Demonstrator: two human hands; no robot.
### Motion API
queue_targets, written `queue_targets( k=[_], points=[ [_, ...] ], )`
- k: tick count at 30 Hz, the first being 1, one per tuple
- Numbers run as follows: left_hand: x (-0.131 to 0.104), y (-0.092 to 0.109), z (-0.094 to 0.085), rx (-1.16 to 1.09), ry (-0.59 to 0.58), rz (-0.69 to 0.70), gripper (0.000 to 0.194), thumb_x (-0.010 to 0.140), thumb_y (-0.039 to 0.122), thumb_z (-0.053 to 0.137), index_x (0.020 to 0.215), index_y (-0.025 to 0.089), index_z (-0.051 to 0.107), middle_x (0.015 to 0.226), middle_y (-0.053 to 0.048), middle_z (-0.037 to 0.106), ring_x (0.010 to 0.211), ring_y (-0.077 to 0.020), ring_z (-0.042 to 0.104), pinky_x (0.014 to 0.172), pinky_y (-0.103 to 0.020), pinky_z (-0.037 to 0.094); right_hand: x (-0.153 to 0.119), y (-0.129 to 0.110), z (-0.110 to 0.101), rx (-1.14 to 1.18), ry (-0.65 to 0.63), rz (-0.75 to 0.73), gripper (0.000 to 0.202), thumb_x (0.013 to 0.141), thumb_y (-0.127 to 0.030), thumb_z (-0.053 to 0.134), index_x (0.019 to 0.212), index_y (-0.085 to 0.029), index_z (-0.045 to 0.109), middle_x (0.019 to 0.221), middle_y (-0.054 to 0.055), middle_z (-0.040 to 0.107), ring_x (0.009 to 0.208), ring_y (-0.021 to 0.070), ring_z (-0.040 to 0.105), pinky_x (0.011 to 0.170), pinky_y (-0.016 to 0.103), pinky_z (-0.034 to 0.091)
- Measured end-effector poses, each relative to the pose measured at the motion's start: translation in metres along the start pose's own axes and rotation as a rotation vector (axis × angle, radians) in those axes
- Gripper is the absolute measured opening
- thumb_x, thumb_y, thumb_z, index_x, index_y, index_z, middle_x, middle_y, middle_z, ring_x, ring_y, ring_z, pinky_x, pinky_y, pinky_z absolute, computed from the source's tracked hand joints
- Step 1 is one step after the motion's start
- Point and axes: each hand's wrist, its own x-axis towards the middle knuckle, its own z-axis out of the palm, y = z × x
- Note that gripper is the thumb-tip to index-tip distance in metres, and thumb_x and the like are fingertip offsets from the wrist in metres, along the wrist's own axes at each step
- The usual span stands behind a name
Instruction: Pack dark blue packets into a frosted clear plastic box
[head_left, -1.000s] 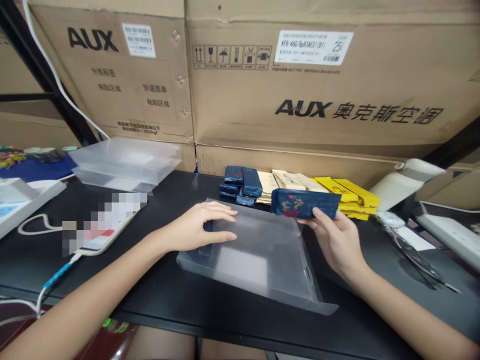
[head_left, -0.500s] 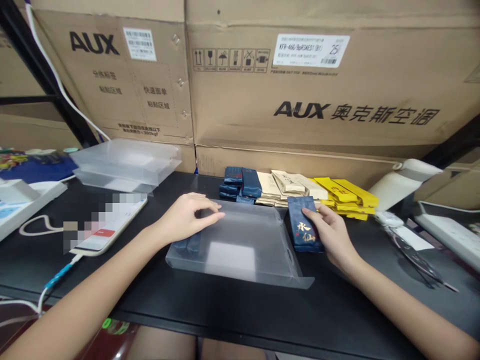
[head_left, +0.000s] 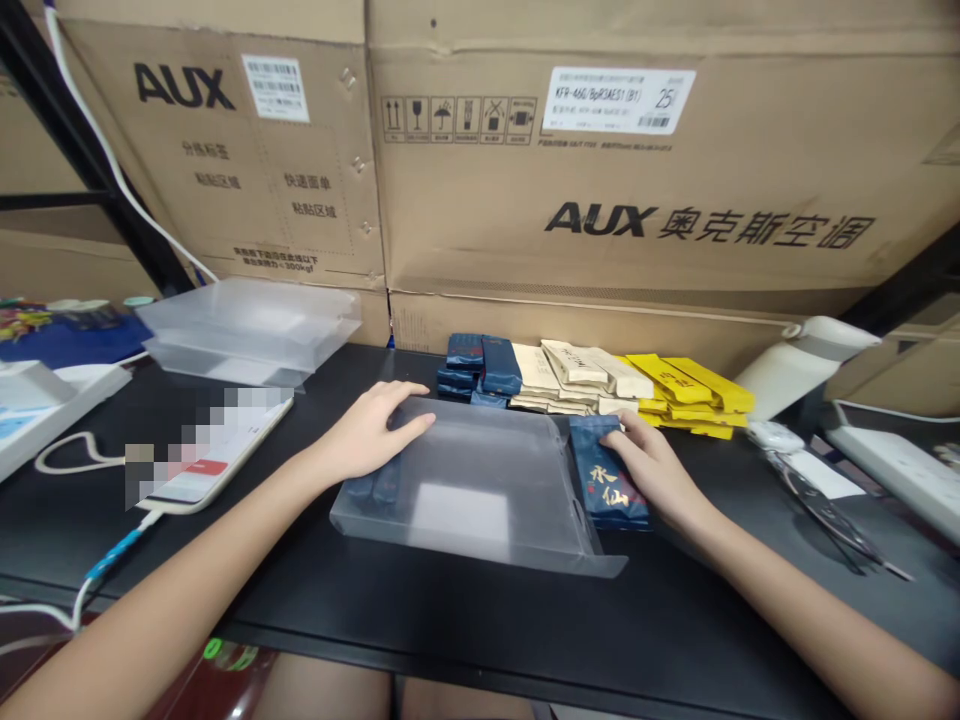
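Observation:
A clear plastic box [head_left: 465, 455] lies flat on the black tabletop, its flap at the right end standing out. Dark blue packets [head_left: 375, 478] show dimly through its left part. My left hand [head_left: 375, 430] rests on the box's back left corner, thumb and fingers spread apart. Between the thumb and fingers of my right hand [head_left: 651, 465] is a dark blue sachet [head_left: 606, 485] with gold characters. That sachet is tilted beside the box's right end. Behind the box are piled blue sachets [head_left: 501, 365], cream sachets [head_left: 574, 370] and yellow sachets [head_left: 694, 390].
Stacked clear plastic boxes [head_left: 251, 330] stand at the back left. A phone [head_left: 217, 450] with a cable lies in front of them. To the right are a white bottle [head_left: 806, 365], glasses [head_left: 825, 515] and a power strip [head_left: 904, 470]. Large cardboard cartons [head_left: 637, 260] form the back wall.
My right hand has brought the blue sachet slightly lower and nearer to me, beside the box's right end. The left hand's fingers have straightened and spread a little; the box stays put.

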Motion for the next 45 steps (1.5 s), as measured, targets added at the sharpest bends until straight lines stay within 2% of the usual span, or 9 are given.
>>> queue_targets(
  k=[6,15,20,25,27,30,33,37,45],
  points=[
    [0.002,0.000,0.000,-0.034,-0.031,-0.030,0.044,0.088,0.052,0.051,0.114,0.019,0.064,0.115,-0.009,0.066,0.106,-0.0271,0.059,0.093,-0.041,0.046,0.001,0.002,0.000,0.021,0.034,0.007,0.014,0.069,-0.030,0.066,0.072,-0.022,0.055,0.052,-0.008,0.058,0.039,0.0104,0.048,0.037,0.020,0.036],
    [0.003,-0.003,0.002,-0.027,-0.009,-0.015,0.043,0.085,0.054,0.055,0.110,0.020,0.066,0.110,-0.007,0.068,0.102,-0.0267,0.060,0.091,-0.041,0.047,0.002,-0.001,0.006,0.328,0.209,0.043,0.012,0.067,-0.028,0.067,0.076,-0.022,0.062,0.071,-0.002,0.069,0.059,0.0163,0.065,0.050,0.024,0.052],
    [0.004,-0.002,0.002,-0.031,-0.001,-0.015,0.043,0.085,0.054,0.055,0.109,0.020,0.066,0.109,-0.008,0.069,0.102,-0.0269,0.061,0.091,-0.041,0.048,0.007,0.005,0.003,0.348,0.235,0.053,0.016,0.071,-0.034,0.070,0.073,-0.024,0.057,0.061,-0.006,0.063,0.051,0.0145,0.060,0.043,0.023,0.050],
    [0.003,-0.002,0.002,-0.029,-0.009,-0.038,0.044,0.086,0.054,0.055,0.110,0.020,0.066,0.112,-0.008,0.067,0.105,-0.0277,0.059,0.094,-0.042,0.046,0.000,-0.005,0.001,0.337,0.023,0.181,0.031,0.070,-0.042,0.077,0.090,-0.022,0.064,0.057,-0.005,0.062,0.039,0.0118,0.052,0.031,0.021,0.043],
    [0.003,-0.001,0.002,-0.029,-0.013,-0.046,0.044,0.086,0.054,0.054,0.111,0.020,0.066,0.112,-0.008,0.067,0.105,-0.0278,0.059,0.094,-0.042,0.046,-0.005,-0.010,0.002,0.349,-0.126,0.232,0.049,0.061,-0.031,0.086,0.105,-0.022,0.064,0.062,-0.005,0.065,0.043,0.0118,0.058,0.036,0.021,0.050],
    [0.002,-0.002,0.001,-0.028,-0.011,-0.046,0.044,0.086,0.054,0.054,0.111,0.020,0.066,0.112,-0.008,0.067,0.105,-0.0277,0.059,0.093,-0.042,0.046,-0.008,-0.012,0.003,0.449,-0.256,0.256,0.057,0.054,-0.024,0.090,0.105,-0.023,0.065,0.070,-0.004,0.070,0.053,0.0113,0.066,0.052,0.021,0.059],
    [0.003,-0.003,0.001,-0.023,-0.010,-0.055,0.045,0.086,0.055,0.054,0.112,0.019,0.065,0.113,-0.009,0.067,0.106,-0.0278,0.058,0.094,-0.042,0.046,-0.004,-0.010,0.003,0.538,-0.239,0.294,0.046,0.048,-0.023,0.093,0.086,-0.020,0.067,0.075,-0.002,0.073,0.061,0.0119,0.069,0.060,0.020,0.060],
    [0.004,-0.005,0.001,-0.023,-0.007,-0.064,0.046,0.085,0.055,0.054,0.112,0.018,0.065,0.113,-0.009,0.067,0.106,-0.0277,0.058,0.094,-0.043,0.045,0.003,-0.007,-0.002,0.460,-0.196,0.320,0.036,0.047,-0.025,0.093,0.067,-0.017,0.065,0.063,-0.002,0.070,0.049,0.0094,0.062,0.046,0.017,0.053],
    [0.003,-0.007,0.002,-0.027,0.001,-0.070,0.044,0.085,0.054,0.055,0.111,0.019,0.066,0.112,-0.007,0.068,0.105,-0.0262,0.059,0.094,-0.041,0.045,0.001,-0.012,-0.004,0.497,-0.195,0.485,0.012,0.068,-0.016,0.076,0.078,-0.018,0.070,0.078,0.000,0.077,0.070,0.0131,0.071,0.067,0.018,0.057]
  ],
)
